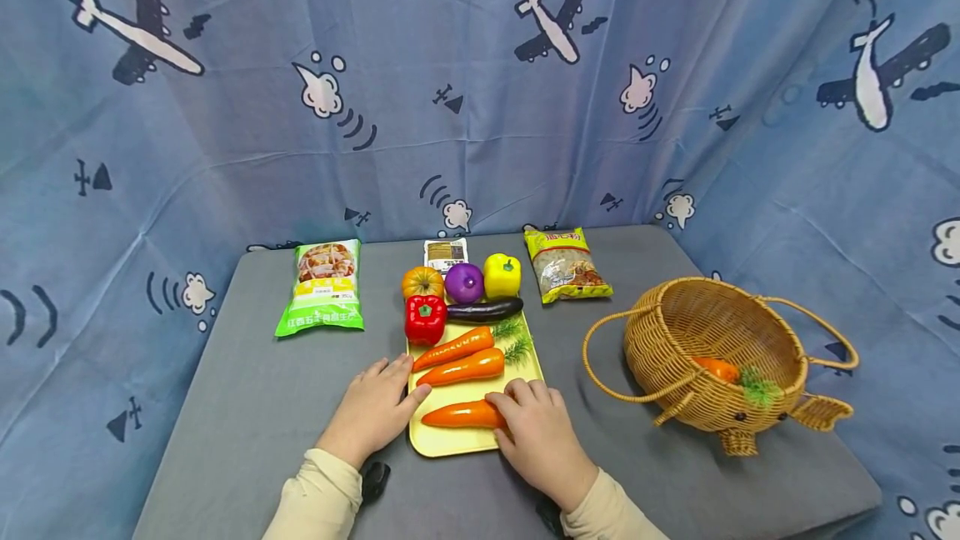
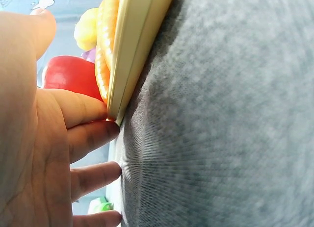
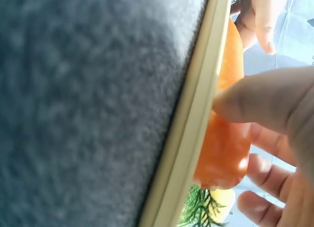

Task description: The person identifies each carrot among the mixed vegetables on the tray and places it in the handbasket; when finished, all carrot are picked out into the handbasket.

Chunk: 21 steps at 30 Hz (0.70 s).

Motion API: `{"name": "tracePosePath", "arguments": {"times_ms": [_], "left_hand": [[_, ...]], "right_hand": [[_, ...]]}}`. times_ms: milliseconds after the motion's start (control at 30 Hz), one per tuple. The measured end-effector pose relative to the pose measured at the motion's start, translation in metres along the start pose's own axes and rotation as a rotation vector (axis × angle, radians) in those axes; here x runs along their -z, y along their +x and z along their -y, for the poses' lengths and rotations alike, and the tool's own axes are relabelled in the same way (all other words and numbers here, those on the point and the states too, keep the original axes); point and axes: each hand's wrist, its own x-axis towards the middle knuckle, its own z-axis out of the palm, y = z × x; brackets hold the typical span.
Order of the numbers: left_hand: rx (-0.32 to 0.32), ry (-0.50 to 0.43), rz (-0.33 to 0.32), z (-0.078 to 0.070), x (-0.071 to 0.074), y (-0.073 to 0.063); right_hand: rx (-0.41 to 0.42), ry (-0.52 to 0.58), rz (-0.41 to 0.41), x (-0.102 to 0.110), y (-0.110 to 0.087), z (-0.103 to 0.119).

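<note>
A yellow tray [image 1: 450, 442] bears three toy carrots lying crosswise. My right hand [image 1: 545, 440] grips the thick end of the nearest carrot [image 1: 461, 415]; in the right wrist view my thumb lies on one side of this carrot [image 3: 223, 148] and my fingers on the other. At the tray's left edge rests my left hand [image 1: 375, 411], its fingers fairly straight and the fingertips at the rim in the left wrist view. Just beyond are the middle carrot [image 1: 465, 367] and the far carrot [image 1: 457, 347], with green tops to the right.
Behind the carrots sit a red pepper [image 1: 425, 320], an eggplant [image 1: 486, 310], a pumpkin [image 1: 422, 282], a purple onion-like ball [image 1: 464, 282] and a yellow pepper [image 1: 502, 276]. A wicker basket [image 1: 652, 340] at right holds a carrot [image 1: 717, 369]. Food bags [image 1: 324, 286] stand farther back.
</note>
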Motion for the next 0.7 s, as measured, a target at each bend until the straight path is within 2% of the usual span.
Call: {"name": "tracePosePath", "arguments": {"times_ms": [300, 700], "left_hand": [[0.008, -0.001, 0.022, -0.002, 0.000, 0.000], [0.005, -0.001, 0.019, 0.000, -0.001, 0.001]], "right_hand": [[-0.006, -0.035, 0.049, -0.002, -0.005, -0.007], [0.049, -0.026, 0.113, 0.008, -0.004, -0.013]]}}
